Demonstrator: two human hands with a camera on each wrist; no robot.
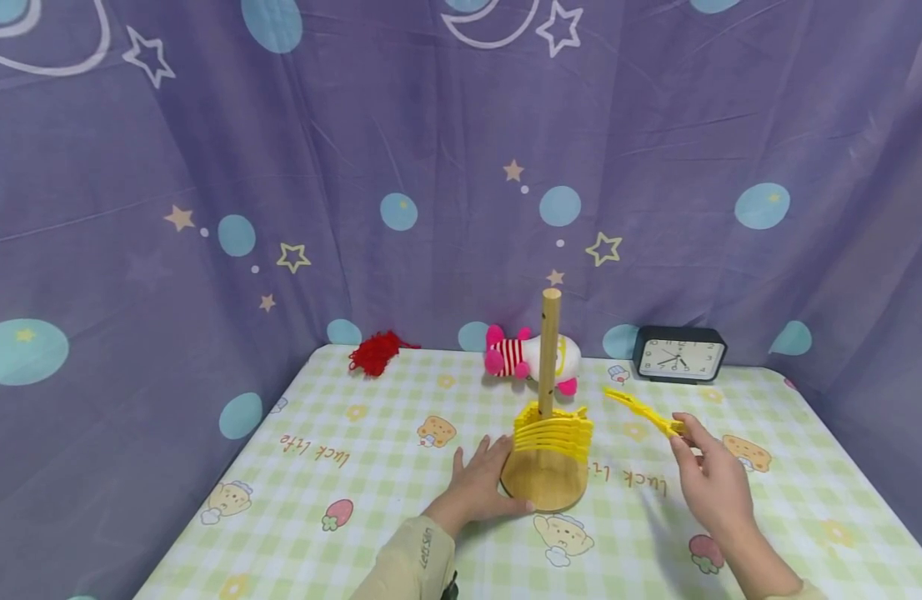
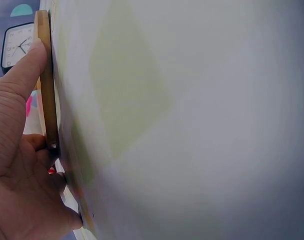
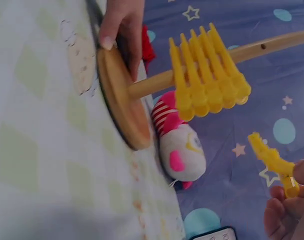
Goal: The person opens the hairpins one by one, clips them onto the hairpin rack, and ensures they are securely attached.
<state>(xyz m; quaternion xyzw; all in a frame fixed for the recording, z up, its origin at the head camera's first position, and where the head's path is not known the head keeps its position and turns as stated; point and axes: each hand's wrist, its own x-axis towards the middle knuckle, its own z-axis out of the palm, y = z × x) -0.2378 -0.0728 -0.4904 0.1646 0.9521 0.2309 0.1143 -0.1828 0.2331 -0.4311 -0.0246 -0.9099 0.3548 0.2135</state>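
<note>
A wooden stand has a round base [image 1: 547,487] and an upright pole [image 1: 548,354]. Several yellow plastic pieces [image 1: 553,435] are stacked around the lower pole, apart from the base in the right wrist view. My left hand [image 1: 482,483] grips the base's left side, with the thumb at its near edge; the left wrist view shows the thumb on the wooden rim [image 2: 47,95]. To the right of the stand, my right hand [image 1: 716,483] pinches one end of a slim yellow plastic piece [image 1: 641,408] above the table. Its bumpy side [image 3: 269,157] shows in the right wrist view.
Behind the pole lies a pink and white plush toy [image 1: 509,357]. A black desk clock [image 1: 680,354] stands at the back right, and a tangle of red yarn [image 1: 376,353] at the back left. A checked cloth [image 1: 386,462] covers the table; a purple curtain [image 1: 461,167] hangs behind.
</note>
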